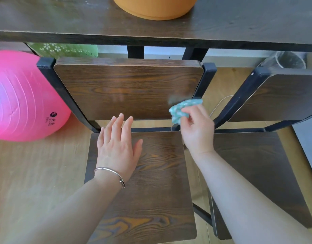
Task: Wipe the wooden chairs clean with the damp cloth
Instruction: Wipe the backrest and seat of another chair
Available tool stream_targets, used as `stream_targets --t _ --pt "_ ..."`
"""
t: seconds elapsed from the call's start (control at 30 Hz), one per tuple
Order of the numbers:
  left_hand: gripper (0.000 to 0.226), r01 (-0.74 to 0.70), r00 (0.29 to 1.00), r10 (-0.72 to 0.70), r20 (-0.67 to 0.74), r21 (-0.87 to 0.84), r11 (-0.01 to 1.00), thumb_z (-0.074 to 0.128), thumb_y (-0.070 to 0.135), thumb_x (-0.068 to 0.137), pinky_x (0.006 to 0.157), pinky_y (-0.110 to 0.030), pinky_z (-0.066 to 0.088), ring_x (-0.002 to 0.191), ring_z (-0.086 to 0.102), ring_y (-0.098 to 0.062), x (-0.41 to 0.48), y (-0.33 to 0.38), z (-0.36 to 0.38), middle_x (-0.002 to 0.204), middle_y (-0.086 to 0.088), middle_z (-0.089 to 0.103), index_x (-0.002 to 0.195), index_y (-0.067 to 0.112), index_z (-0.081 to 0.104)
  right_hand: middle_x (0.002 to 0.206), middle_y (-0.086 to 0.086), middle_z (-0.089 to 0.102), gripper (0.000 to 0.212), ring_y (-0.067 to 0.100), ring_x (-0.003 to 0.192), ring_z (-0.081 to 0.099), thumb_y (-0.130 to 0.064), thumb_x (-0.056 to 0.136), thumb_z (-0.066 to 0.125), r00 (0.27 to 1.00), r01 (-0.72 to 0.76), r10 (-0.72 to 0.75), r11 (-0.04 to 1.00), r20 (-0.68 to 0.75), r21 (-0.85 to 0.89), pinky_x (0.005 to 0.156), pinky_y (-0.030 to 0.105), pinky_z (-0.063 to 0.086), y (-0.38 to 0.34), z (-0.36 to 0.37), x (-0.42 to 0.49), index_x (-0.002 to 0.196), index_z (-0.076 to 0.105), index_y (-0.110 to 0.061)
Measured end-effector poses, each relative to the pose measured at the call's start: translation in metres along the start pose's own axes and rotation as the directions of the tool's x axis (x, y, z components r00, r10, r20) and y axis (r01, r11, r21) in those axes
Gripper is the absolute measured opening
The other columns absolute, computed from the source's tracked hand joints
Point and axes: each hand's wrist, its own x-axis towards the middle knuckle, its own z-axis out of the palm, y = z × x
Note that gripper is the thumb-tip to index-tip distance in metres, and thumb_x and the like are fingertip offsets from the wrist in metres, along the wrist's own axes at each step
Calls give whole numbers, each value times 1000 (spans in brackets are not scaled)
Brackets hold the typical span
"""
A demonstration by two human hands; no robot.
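The right hand (195, 127) grips a bunched cloth (182, 109) at the chair (151, 173) back's right edge. The left hand (116, 143), fingers straight, lies over the seat.

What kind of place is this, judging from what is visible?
Likely a home dining or living room: wooden chairs at a dark table, a pink exercise ball on the wood floor.

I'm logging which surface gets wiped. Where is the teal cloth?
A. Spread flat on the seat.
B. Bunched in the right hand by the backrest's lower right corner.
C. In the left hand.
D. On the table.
B: the right hand holds the bunched cloth at the lower right corner of the backrest, while the left hand is open over the seat.
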Motion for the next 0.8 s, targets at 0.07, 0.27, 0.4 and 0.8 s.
stream_targets --t 0.07,0.27,0.4,0.8 --pt "60 -3 1000 3 -9 -5 1000 50 40 91 113 -52 25 142 24 -29 1 3 -1 151 -10 34 144 16 33 95 5 62 9 11 80 55 -3 86 61 985 74 -69 997 -155 23 68 11 39 -16 -31 26 91 67 -5" --pt "60 -7 999 5 -34 -34 999 54 38 90 109 -56 30 141 27 -30 2 17 -3 149 -12 37 143 14 37 97 8 64 11 17 85 61 -10 89 60 954 201 -208 978 -214 -55 68 15 45 -25 -64 76 95 68 -6" --pt "60 -16 999 15 -28 -31 999 54 38 91 110 -56 30 141 27 -30 0 18 1 149 -11 37 143 14 36 98 8 64 10 18 87 62 -8 89 60 960 226 -238 970 -146 -92 68 22 51 -1 -46 55 94 67 -5" --pt "61 17 999 -16 48 -24 1000 55 39 90 109 -56 30 140 27 -30 -1 -5 41 150 -10 36 143 15 35 110 0 64 14 21 96 64 -15 92 61 947 -181 223 965 230 -192 76 28 56 76 53 -39 104 67 -14"
